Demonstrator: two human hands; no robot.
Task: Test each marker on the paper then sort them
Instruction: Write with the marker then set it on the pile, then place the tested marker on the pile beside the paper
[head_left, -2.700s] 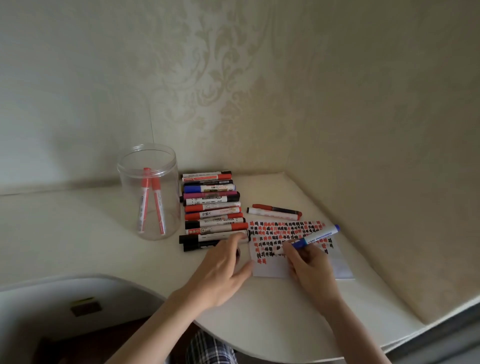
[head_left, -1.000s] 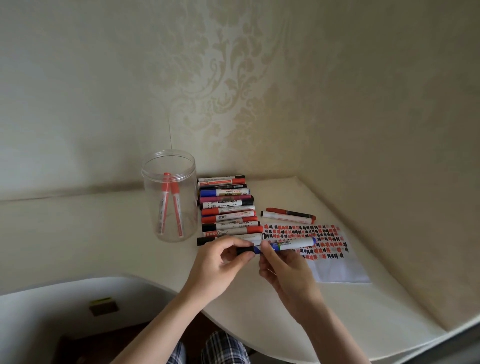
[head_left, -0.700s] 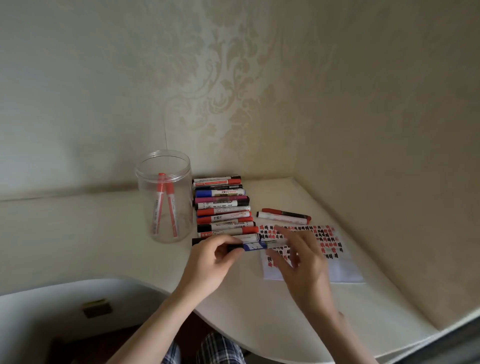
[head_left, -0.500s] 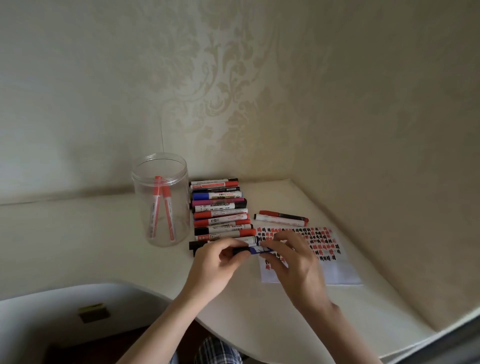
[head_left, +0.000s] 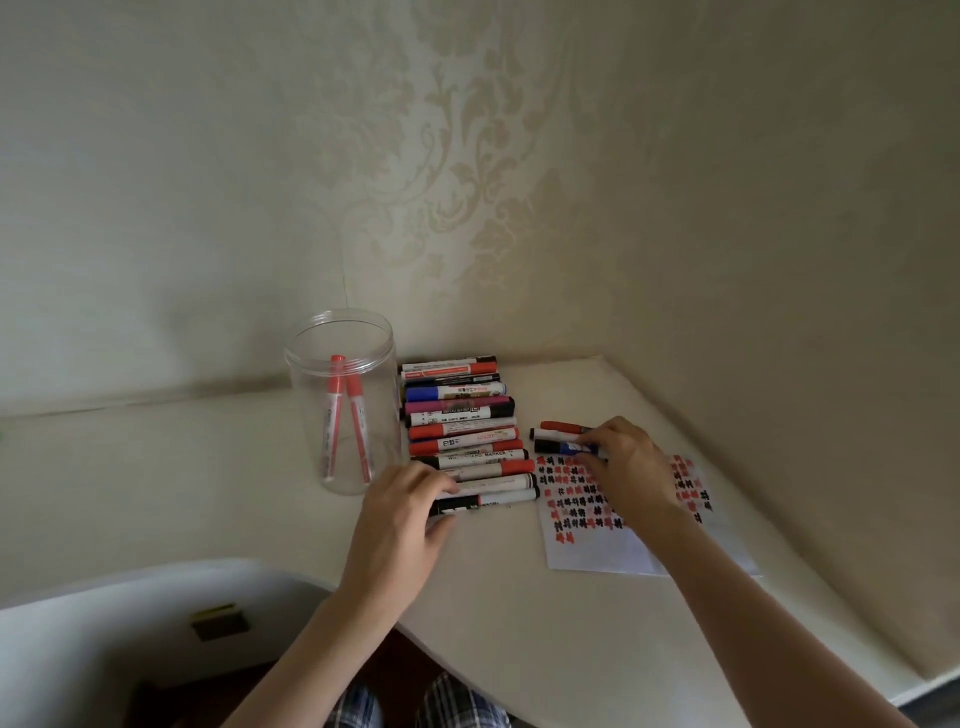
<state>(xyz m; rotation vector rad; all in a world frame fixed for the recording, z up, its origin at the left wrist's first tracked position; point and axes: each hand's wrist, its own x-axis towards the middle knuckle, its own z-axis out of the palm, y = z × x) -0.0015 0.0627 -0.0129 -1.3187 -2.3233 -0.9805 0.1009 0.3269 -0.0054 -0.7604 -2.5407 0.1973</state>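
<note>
Markers (head_left: 470, 447): light, rigid, smooth, prone to rolling, best pinched mid-barrel; right hand (head_left: 626, 467) pinches blue marker (head_left: 558, 447), left hand (head_left: 402, 512) grasps nearest black one (head_left: 488, 500).

Two walls (head_left: 467, 182) meet in a corner at about twelve o'clock, both papered in pale cream with a faint damask scroll pattern (the sheen shows most near the corner). The right-hand wall runs down toward four o'clock. A cream desk (head_left: 156, 493) fills the corner, its front edge cut in a curve toward six o'clock. Below that curve, at about seven o'clock, sits a pale rounded surface (head_left: 104, 649) bearing a small dark patch. The light is soft and dim.
</note>
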